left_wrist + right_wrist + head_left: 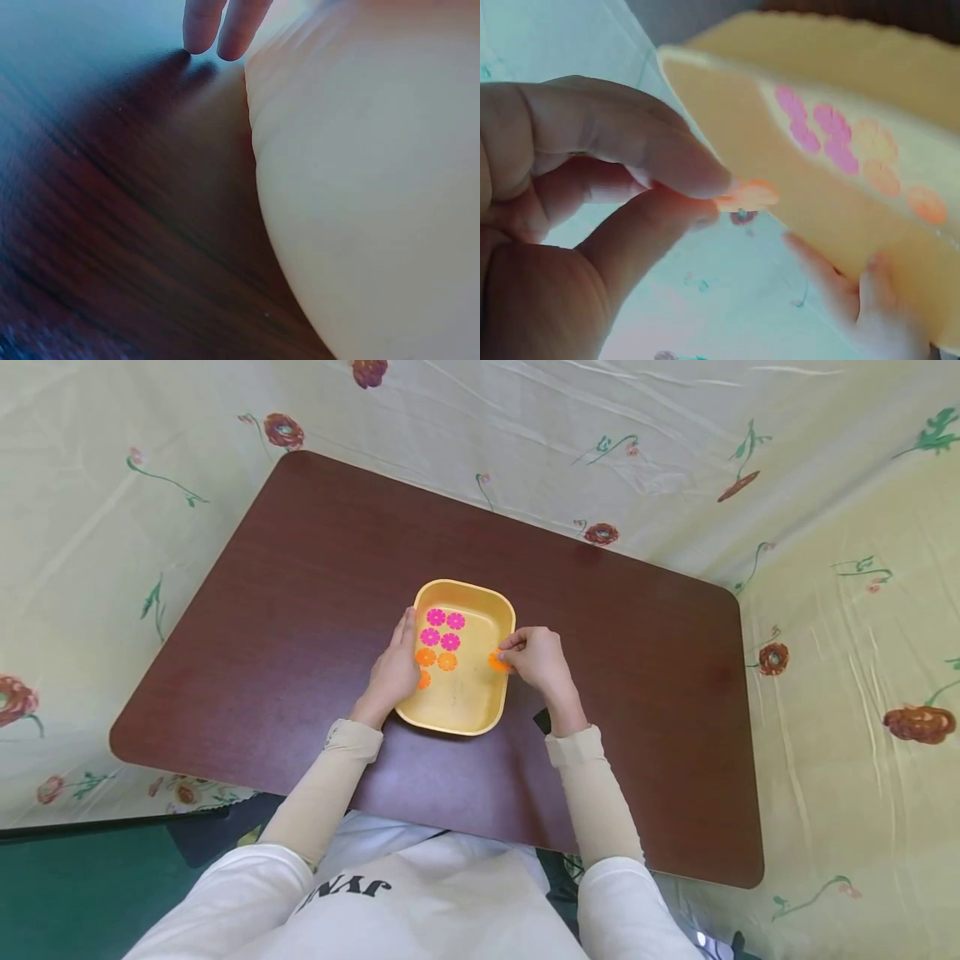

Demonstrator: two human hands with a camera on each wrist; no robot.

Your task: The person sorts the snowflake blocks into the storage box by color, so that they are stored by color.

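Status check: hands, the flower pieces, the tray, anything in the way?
Left hand flat against yellow tray side. Right hand pinches orange flower at tray's right rim. Four pink, three orange flowers inside. Nothing in the way.

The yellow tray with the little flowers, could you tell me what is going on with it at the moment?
A person sits at a brown table with a yellow tray in front of them. The left hand rests flat against the tray's left side, while the right hand pinches an orange flower at its right rim. Four pink flowers and three more orange ones already lie inside.
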